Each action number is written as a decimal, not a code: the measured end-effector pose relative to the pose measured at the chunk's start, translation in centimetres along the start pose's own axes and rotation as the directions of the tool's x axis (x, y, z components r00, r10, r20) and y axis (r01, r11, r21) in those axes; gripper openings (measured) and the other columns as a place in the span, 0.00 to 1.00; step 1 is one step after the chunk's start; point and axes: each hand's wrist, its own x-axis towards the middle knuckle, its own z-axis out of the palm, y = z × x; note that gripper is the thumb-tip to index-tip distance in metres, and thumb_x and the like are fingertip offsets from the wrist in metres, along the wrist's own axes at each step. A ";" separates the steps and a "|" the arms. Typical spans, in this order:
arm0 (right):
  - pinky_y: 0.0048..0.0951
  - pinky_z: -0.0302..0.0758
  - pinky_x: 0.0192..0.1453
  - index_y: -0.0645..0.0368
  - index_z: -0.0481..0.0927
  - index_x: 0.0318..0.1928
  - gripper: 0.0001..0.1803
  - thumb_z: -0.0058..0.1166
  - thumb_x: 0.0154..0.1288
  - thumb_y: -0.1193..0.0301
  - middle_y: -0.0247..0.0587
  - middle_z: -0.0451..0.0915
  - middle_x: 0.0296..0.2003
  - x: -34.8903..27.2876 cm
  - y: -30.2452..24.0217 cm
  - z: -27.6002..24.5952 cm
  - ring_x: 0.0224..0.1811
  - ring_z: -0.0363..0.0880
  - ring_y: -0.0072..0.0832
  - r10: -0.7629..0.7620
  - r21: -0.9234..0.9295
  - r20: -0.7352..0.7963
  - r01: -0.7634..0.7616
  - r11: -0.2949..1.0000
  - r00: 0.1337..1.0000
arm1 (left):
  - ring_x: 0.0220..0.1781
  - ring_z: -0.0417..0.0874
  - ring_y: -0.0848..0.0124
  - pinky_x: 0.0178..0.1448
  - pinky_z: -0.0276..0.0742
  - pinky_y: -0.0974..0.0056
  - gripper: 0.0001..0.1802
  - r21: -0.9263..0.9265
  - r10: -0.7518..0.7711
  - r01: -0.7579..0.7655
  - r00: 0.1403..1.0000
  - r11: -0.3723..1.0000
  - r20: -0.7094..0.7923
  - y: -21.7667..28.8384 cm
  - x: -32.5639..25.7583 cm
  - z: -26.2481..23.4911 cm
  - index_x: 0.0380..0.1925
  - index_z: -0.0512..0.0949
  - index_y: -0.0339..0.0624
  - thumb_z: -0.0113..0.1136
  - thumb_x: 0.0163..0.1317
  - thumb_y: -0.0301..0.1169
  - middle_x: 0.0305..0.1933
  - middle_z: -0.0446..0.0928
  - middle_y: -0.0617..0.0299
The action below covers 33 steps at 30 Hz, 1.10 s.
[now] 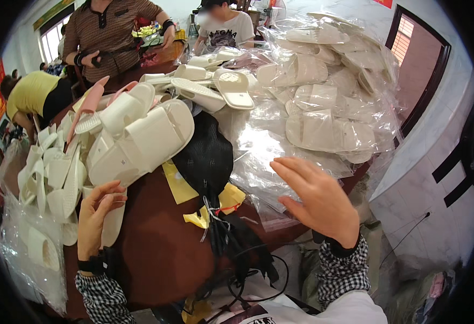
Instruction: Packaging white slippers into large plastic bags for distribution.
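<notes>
My left hand (97, 216) is at the near edge of a pile of cream slippers, its fingers loosely curved and apart, with no object visible in it. A slipper (114, 224) lies just behind that hand, partly covered by it. Just above the fingers, a pair of cream slippers (145, 141) leans on the pile, soles down and straps up. My right hand (318, 200) is open, fingers stretched out and thumb apart, over the near edge of a spread of clear plastic bags (258, 146). I cannot tell whether it touches them.
Bagged slippers (329, 129) are stacked at the right. A black mesh bag (207, 154) and yellow paper (180, 183) lie mid-table (167, 259). Pink slippers (88, 102) stick out of the left pile. A black cable (280, 281) hangs near me. Other people (112, 38) are across the table.
</notes>
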 end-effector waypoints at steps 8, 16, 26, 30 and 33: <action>0.54 0.58 0.74 0.56 0.57 0.74 0.48 0.66 0.56 0.62 0.56 0.56 0.73 -3.1 6.7 4.2 0.74 0.56 0.57 0.179 -0.178 0.179 -0.147 0.973 0.967 | 0.48 0.84 0.69 0.57 0.78 0.65 0.16 0.013 0.051 -0.053 0.992 0.998 0.118 -0.3 -0.1 1.1 0.56 0.77 0.35 0.50 0.72 0.27 0.50 0.81 0.56; 0.42 0.72 0.62 0.60 0.67 0.67 0.35 0.58 0.55 0.76 0.55 0.74 0.60 -2.6 8.1 4.1 0.60 0.73 0.51 0.089 -0.116 0.160 -0.071 0.991 0.983 | 0.47 0.84 0.69 0.56 0.79 0.66 0.15 -0.035 0.066 -0.064 0.996 0.997 0.063 -0.4 -0.4 1.0 0.55 0.78 0.33 0.49 0.72 0.24 0.49 0.82 0.55; 0.48 0.75 0.39 0.62 0.79 0.47 0.15 0.51 0.58 0.79 0.59 0.80 0.31 0.0 11.1 1.4 0.36 0.79 0.57 0.212 0.055 -0.077 -0.208 0.977 0.974 | 0.46 0.84 0.70 0.57 0.79 0.66 0.15 -0.004 0.062 -0.062 0.996 0.998 0.069 -0.8 -0.4 1.3 0.54 0.78 0.32 0.49 0.72 0.23 0.47 0.82 0.56; 0.45 0.72 0.57 0.61 0.69 0.64 0.29 0.58 0.63 0.69 0.65 0.76 0.51 -1.9 10.5 1.1 0.55 0.75 0.56 0.072 0.118 0.238 -0.102 0.988 0.969 | 0.46 0.84 0.70 0.57 0.79 0.66 0.15 0.012 0.067 -0.068 0.996 0.998 0.066 -0.9 -0.5 1.0 0.54 0.78 0.32 0.49 0.72 0.24 0.47 0.82 0.55; 0.57 0.46 0.78 0.59 0.47 0.77 0.54 0.66 0.59 0.55 0.63 0.52 0.74 -4.3 8.2 1.3 0.76 0.50 0.56 -0.003 0.066 0.417 -0.027 0.997 0.909 | 0.46 0.84 0.70 0.57 0.79 0.66 0.15 0.015 0.057 -0.058 0.995 0.998 0.076 -0.4 -0.4 1.4 0.54 0.77 0.32 0.49 0.72 0.24 0.47 0.82 0.55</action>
